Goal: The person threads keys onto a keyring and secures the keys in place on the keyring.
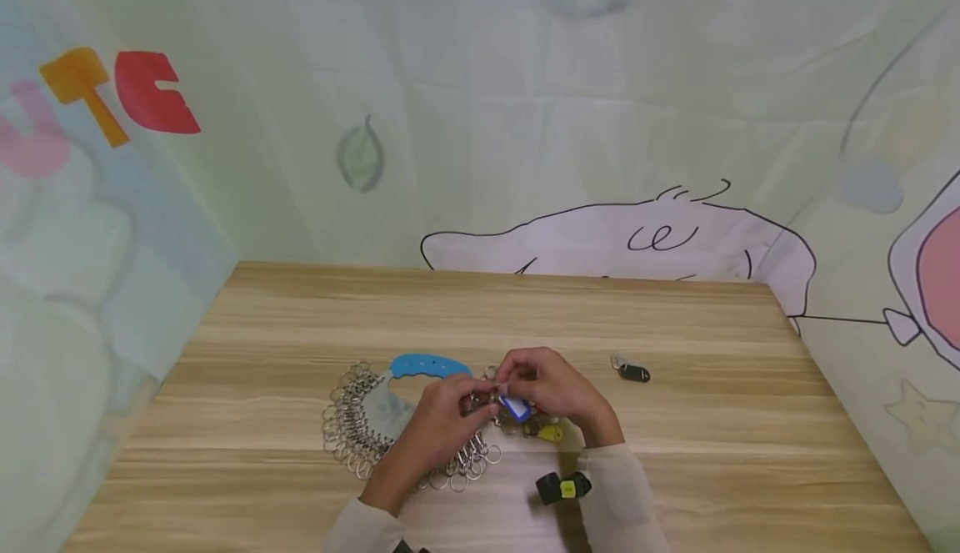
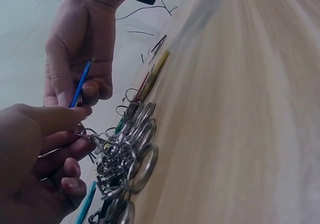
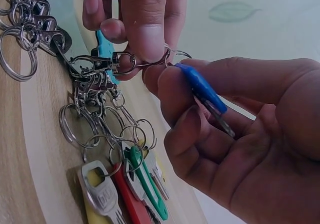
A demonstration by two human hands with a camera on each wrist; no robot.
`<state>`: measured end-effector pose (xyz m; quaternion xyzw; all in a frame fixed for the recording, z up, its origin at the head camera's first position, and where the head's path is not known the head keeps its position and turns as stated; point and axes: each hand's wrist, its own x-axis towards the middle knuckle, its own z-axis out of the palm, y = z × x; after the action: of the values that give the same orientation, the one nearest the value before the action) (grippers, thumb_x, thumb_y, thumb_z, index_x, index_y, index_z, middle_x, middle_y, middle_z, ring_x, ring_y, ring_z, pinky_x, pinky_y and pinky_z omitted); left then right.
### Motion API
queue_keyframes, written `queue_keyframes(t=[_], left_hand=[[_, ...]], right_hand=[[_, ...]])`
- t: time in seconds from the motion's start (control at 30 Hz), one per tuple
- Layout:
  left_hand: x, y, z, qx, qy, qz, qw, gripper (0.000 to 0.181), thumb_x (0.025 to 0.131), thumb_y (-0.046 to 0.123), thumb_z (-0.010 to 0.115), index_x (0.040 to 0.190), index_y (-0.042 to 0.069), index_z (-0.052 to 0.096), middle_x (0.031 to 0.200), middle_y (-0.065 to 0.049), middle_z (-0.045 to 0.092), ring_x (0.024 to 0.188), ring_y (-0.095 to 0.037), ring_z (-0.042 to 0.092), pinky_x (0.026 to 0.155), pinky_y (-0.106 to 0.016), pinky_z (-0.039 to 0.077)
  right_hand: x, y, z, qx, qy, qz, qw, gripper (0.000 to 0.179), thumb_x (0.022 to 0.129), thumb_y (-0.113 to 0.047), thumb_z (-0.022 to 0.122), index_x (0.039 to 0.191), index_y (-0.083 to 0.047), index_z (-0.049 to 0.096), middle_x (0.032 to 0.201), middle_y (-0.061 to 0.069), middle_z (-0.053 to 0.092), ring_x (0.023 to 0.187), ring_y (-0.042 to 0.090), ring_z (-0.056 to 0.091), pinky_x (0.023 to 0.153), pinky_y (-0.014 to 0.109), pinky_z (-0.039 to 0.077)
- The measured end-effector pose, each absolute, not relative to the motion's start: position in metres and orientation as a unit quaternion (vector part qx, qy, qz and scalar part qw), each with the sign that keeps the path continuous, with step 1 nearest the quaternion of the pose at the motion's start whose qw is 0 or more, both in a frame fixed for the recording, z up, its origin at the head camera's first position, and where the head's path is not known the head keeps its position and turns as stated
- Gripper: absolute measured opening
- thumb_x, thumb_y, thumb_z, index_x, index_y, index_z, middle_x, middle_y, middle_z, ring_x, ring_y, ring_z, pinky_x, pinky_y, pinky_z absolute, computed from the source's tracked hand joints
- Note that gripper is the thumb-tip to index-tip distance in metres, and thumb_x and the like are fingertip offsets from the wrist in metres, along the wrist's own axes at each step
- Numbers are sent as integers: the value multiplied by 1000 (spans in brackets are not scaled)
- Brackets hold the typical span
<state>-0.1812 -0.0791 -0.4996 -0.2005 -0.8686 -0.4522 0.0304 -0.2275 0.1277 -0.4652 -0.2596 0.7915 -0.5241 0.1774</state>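
Note:
My left hand (image 1: 442, 419) pinches a metal key ring (image 3: 155, 62) between thumb and fingers. That ring hangs from a swivel clasp (image 3: 102, 63) on a key holder with a blue handle (image 1: 429, 364) and a rim of many metal rings. On the other side, my right hand (image 1: 551, 382) pinches a blue key tag (image 3: 200, 86) with a white label, close against the ring. A key (image 3: 220, 119) shows behind the tag. Fingertips hide the exact spot where tag and ring meet, so I cannot tell whether they are joined.
Keys with yellow (image 1: 551, 433), red (image 3: 132, 196) and green tags (image 3: 147, 181) hang from nearby rings of the holder. A black key tag (image 1: 634, 372) lies apart on the wooden table (image 1: 750, 419), to the right. Printed cloth walls (image 1: 480, 119) stand around the table.

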Motion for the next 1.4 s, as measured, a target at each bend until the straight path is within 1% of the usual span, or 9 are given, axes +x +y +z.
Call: queue_keyframes(t=[0.33,0.47,0.6,0.7,0.8,0.9,0.97,1.13,1.4], left_hand=[[-181,-80,-499,-197,-871,-450,15,24,90,20,76,113,12,76,78,10,54,73,-12,50,62,-29,44],[-182,-80,-498,-200,-872,-447,9,23,92,21,74,113,13,76,82,11,57,76,-14,51,65,-30,45],[-183,-81,-499,-212,-869,-446,10,25,90,21,77,113,12,75,95,9,64,87,-13,57,74,-33,48],[-182,-82,-501,-217,-868,-447,8,29,86,20,80,113,11,75,103,6,67,97,-14,60,82,-35,50],[-182,-82,-502,-220,-866,-448,9,29,85,19,80,112,10,74,105,4,67,99,-15,60,84,-37,50],[-182,-82,-504,-223,-867,-446,16,27,86,19,80,111,10,74,104,4,67,98,-15,60,84,-38,50],[-183,-82,-505,-224,-866,-446,19,25,86,19,79,110,9,74,102,4,67,96,-16,60,82,-37,50],[-182,-81,-504,-221,-867,-447,16,23,88,20,78,108,11,75,100,6,66,92,-14,59,79,-36,49],[-184,-81,-504,-218,-870,-443,9,21,90,24,76,109,13,75,99,7,66,92,-13,59,78,-35,50]], right_hand=[[-227,127,-465,-259,790,-525,184,13,93,5,62,95,-5,70,83,4,70,70,15,59,62,27,47],[-228,127,-465,-260,793,-521,180,12,92,4,63,94,-5,70,82,4,70,69,15,59,61,27,47],[-228,127,-465,-259,793,-521,179,9,92,3,63,94,-4,70,81,5,70,68,15,59,60,26,47],[-227,126,-465,-253,790,-527,183,7,92,3,64,95,-1,69,81,6,70,67,15,58,60,25,47],[-226,126,-465,-248,787,-533,185,6,92,3,64,95,1,68,80,9,69,66,16,56,58,24,45],[-225,125,-465,-246,786,-536,185,6,92,3,64,96,2,68,80,11,69,65,17,54,56,24,43],[-226,126,-465,-247,787,-535,185,6,92,3,63,95,1,68,79,10,69,65,16,54,56,24,43],[-226,127,-465,-254,792,-526,181,11,91,4,63,93,-4,69,78,3,69,64,13,55,57,25,45],[-227,127,-465,-260,794,-521,174,13,91,5,63,92,-6,70,80,3,70,68,15,59,62,27,47]])
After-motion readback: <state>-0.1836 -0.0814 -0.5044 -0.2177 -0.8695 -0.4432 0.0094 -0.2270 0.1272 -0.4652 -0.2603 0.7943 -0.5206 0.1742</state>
